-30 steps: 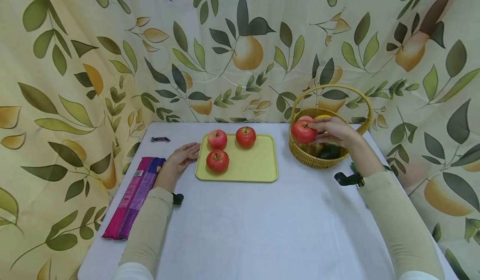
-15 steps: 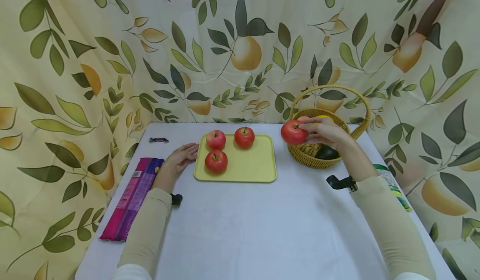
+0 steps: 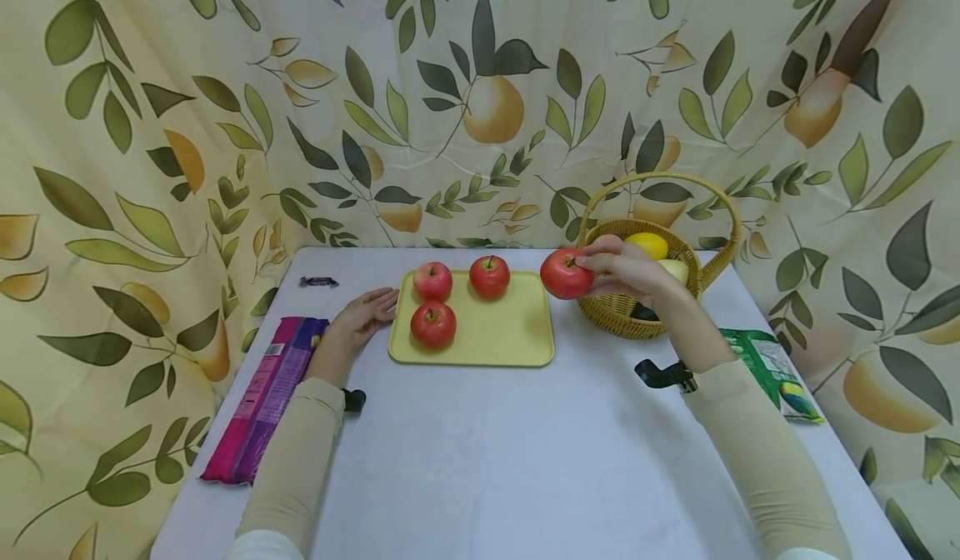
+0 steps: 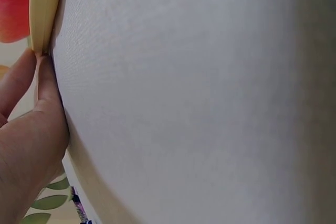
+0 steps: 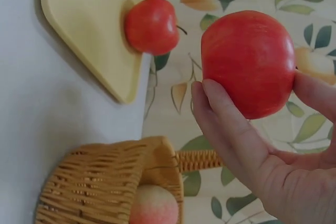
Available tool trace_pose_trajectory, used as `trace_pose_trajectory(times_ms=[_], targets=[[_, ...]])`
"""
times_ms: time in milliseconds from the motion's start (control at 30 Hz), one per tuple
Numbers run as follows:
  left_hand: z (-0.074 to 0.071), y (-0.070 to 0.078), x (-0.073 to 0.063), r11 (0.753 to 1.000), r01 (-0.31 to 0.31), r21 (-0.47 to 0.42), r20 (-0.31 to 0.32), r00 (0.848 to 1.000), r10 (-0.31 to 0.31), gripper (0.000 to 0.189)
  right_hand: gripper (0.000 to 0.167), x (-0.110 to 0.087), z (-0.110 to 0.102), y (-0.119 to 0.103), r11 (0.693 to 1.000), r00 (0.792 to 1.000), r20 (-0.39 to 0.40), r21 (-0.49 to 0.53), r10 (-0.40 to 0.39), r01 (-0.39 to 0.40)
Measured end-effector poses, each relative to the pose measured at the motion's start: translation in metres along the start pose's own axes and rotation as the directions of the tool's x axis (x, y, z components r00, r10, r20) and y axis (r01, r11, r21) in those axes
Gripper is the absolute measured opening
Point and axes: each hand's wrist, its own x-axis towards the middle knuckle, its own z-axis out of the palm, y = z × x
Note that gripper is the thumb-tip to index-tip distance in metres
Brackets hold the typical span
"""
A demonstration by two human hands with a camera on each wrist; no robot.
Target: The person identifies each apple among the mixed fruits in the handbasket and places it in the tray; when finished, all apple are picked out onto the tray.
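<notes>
A red apple (image 3: 566,274) is pinched between the fingers and thumb of my right hand (image 3: 624,268), in the air between the basket and the tray. The right wrist view shows that apple (image 5: 249,64) up close, fingertips on one side and thumb on the other. On the table, the yellow tray (image 3: 498,339) bears three red apples: one at the near left (image 3: 432,325), one behind it (image 3: 432,282) and one at the back middle (image 3: 490,277). My left hand (image 3: 363,320) lies beside the tray, its fingertips touching the left edge, also seen in the left wrist view.
A wicker basket (image 3: 611,320) with a tall handle stands at the back right. Inside are a yellow lemon-like fruit (image 3: 648,246), a peach-like fruit (image 5: 155,204) and other produce. A purple packet (image 3: 266,397) lies left, a wrapped candy (image 3: 318,282) behind it, a green packet (image 3: 772,374) right.
My right hand has carried the red apple left, from over the basket towards the tray's right edge. More of the basket's contents and the green packet have come into sight. My left hand stays put.
</notes>
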Motion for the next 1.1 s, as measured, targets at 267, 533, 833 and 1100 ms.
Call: trace_pose_trajectory(times_ms=[267, 533, 833, 1100], targets=[[0.0, 0.003, -0.001, 1.0, 0.006, 0.004, 0.015, 1.0, -0.006, 0.081, 0.06, 0.004, 0.018, 0.005, 1.0, 0.998, 0.06, 0.002, 0.017, -0.018], [0.001, 0.003, -0.002, 1.0, 0.012, 0.01, 0.016, 1.0, -0.012, 0.08, 0.058, 0.007, 0.039, 0.009, 0.998, 0.995, 0.096, 0.055, 0.024, -0.03], [0.002, 0.003, -0.002, 1.0, 0.018, 0.012, -0.003, 1.0, -0.018, 0.08, 0.058, 0.017, 0.063, 0.012, 0.996, 0.992, 0.097, 0.042, 0.075, -0.079], [0.001, 0.002, 0.0, 1.0, 0.015, 0.011, -0.004, 1.0, -0.015, 0.08, 0.06, 0.024, 0.082, 0.02, 0.993, 0.987, 0.114, 0.023, 0.115, -0.118]])
